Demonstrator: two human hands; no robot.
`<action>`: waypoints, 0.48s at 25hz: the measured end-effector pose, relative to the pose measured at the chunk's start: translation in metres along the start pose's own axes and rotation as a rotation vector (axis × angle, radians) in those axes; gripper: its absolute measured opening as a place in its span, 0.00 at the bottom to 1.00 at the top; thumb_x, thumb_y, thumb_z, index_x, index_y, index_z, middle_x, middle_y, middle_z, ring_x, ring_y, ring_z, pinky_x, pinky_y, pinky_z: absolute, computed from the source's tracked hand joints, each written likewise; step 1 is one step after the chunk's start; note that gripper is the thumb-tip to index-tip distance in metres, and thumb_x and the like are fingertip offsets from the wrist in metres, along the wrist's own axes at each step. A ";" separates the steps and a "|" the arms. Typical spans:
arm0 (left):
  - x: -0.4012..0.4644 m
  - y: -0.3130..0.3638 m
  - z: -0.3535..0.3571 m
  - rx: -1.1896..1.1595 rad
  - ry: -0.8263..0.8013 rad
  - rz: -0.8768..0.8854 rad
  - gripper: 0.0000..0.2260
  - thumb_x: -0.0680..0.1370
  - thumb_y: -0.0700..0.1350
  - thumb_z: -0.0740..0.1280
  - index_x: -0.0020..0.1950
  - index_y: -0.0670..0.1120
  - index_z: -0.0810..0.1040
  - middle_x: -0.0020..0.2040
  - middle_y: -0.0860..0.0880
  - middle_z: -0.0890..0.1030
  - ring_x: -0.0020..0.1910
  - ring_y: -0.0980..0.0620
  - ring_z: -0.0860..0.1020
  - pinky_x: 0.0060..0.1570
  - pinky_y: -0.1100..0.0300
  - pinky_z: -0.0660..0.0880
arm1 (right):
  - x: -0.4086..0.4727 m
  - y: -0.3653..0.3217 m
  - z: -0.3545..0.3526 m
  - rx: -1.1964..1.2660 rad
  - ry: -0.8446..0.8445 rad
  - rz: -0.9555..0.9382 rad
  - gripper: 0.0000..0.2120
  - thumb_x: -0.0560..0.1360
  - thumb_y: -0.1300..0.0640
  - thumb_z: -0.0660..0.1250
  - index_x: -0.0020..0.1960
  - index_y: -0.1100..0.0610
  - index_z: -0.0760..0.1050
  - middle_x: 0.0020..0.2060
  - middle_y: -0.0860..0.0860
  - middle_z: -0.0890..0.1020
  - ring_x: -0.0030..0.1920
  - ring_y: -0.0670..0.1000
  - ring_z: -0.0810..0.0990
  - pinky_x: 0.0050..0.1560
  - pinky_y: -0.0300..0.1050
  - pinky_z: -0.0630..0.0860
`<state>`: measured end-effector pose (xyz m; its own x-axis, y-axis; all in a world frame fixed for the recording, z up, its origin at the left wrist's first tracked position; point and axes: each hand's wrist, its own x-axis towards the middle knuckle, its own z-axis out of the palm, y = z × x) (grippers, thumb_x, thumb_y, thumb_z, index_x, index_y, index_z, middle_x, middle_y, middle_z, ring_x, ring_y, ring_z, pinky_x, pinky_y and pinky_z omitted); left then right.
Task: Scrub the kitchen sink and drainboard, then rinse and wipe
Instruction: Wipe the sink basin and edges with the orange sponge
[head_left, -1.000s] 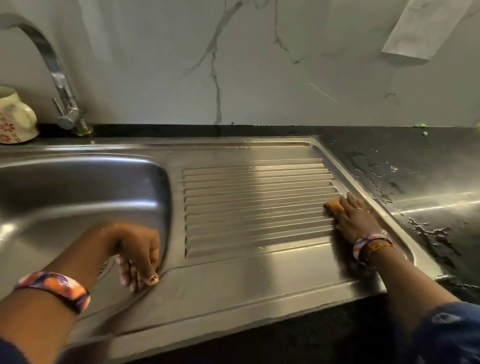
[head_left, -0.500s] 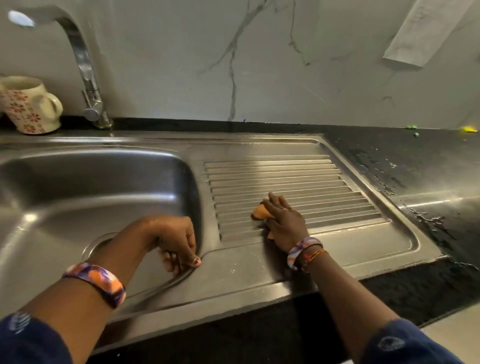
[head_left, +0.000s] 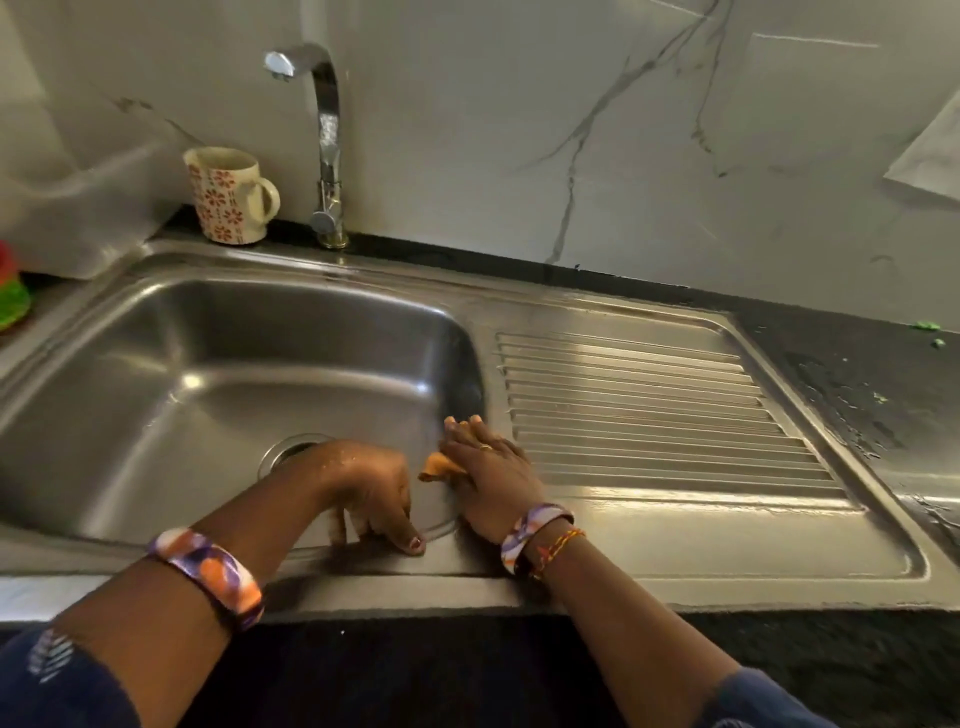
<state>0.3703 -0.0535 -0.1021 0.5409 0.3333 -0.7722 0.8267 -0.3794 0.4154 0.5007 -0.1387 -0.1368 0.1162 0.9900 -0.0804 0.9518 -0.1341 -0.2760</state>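
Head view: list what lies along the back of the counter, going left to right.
Red and green item at the left edge → floral mug → chrome tap → green scraps on the dark counter. What the first item is cannot be told.

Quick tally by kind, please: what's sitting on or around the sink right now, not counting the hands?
Floral mug: 1
Tap: 1
Orange scrub pad, under the right hand: 1
Red and green item at the left edge, kind unclear: 1
Total: 4
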 end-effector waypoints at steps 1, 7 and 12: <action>-0.002 -0.002 -0.002 0.040 -0.003 -0.044 0.18 0.73 0.50 0.72 0.59 0.42 0.79 0.49 0.46 0.80 0.47 0.51 0.79 0.49 0.56 0.80 | 0.000 -0.004 0.000 0.107 -0.009 -0.024 0.19 0.80 0.54 0.57 0.71 0.50 0.66 0.72 0.49 0.66 0.74 0.50 0.60 0.72 0.44 0.56; 0.016 0.003 -0.011 0.007 0.204 0.098 0.16 0.74 0.49 0.70 0.60 0.47 0.79 0.58 0.47 0.81 0.52 0.52 0.79 0.49 0.62 0.76 | -0.014 0.045 -0.038 0.989 0.504 0.173 0.10 0.79 0.64 0.60 0.57 0.56 0.76 0.44 0.46 0.81 0.43 0.39 0.79 0.44 0.31 0.75; 0.054 0.035 -0.018 -0.054 0.444 0.209 0.09 0.74 0.48 0.70 0.48 0.45 0.85 0.34 0.50 0.84 0.27 0.61 0.76 0.31 0.70 0.71 | -0.047 0.209 -0.081 0.353 0.882 0.777 0.15 0.81 0.54 0.56 0.62 0.58 0.75 0.58 0.61 0.79 0.57 0.63 0.76 0.57 0.54 0.71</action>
<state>0.4311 -0.0335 -0.1203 0.7001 0.5951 -0.3945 0.6937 -0.4360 0.5734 0.7171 -0.2099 -0.1130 0.9013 0.3139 0.2984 0.4303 -0.5713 -0.6989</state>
